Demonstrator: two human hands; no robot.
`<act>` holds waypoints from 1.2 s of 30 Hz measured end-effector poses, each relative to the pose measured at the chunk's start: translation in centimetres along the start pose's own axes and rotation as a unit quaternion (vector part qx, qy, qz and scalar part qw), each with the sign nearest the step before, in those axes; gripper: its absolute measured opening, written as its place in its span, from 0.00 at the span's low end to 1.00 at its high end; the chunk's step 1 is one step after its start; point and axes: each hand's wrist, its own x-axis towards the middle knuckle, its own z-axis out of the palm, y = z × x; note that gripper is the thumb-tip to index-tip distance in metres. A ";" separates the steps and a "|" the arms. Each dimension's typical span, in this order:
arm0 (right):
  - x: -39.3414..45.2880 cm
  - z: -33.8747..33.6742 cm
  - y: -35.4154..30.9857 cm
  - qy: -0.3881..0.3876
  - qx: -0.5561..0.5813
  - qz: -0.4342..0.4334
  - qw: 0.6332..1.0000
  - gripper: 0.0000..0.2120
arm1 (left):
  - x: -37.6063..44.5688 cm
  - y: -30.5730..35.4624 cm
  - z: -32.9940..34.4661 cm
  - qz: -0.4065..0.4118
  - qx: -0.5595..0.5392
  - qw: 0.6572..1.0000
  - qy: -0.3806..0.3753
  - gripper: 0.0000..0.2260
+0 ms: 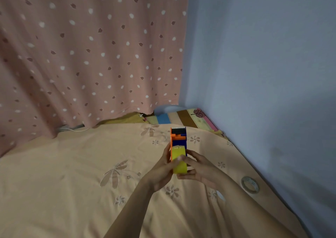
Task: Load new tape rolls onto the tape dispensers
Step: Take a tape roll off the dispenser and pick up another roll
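Note:
An orange and blue tape dispenser (178,138) is held upright above the bed, its cutter end pointing away from me. A yellow tape roll (179,160) sits in its near end. My left hand (162,172) grips the dispenser's left side, thumb across the yellow roll. My right hand (197,168) holds the right side and underside of the roll, with its fingers curled around it. A second roll, clear tape (250,184), lies flat on the bed to the right, apart from both hands.
The orange flower-patterned bedsheet (91,174) fills the foreground. A pink dotted curtain (91,56) hangs behind, with a blue wall (263,74) on the right. A striped pillow (185,118) lies in the far corner. A white cable (76,128) runs under the curtain.

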 end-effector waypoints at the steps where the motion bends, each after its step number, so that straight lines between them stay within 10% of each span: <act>1: 0.1 0.1 -0.1 -0.009 -0.003 0.002 1.000 0.46 | 0.0 0.0 -0.4 0.003 0.022 1.000 -0.010 0.39; 12: 1.4 1.2 -0.5 -0.037 -0.091 0.013 0.995 0.35 | 0.8 -0.1 -2.3 0.028 0.058 0.998 0.003 0.49; 18: 2.6 0.7 -0.7 0.233 -0.254 -0.079 0.935 0.25 | 0.7 -0.1 -3.5 0.041 -0.006 0.998 0.042 0.45; 23: 3.8 2.9 0.2 0.147 -0.193 0.007 0.970 0.27 | -0.1 -0.1 -3.8 0.039 -0.005 0.999 0.031 0.42; 36: 1.7 8.9 4.0 0.240 -0.223 -0.004 0.945 0.04 | -6.3 -1.7 -3.9 0.046 0.074 0.993 0.085 0.40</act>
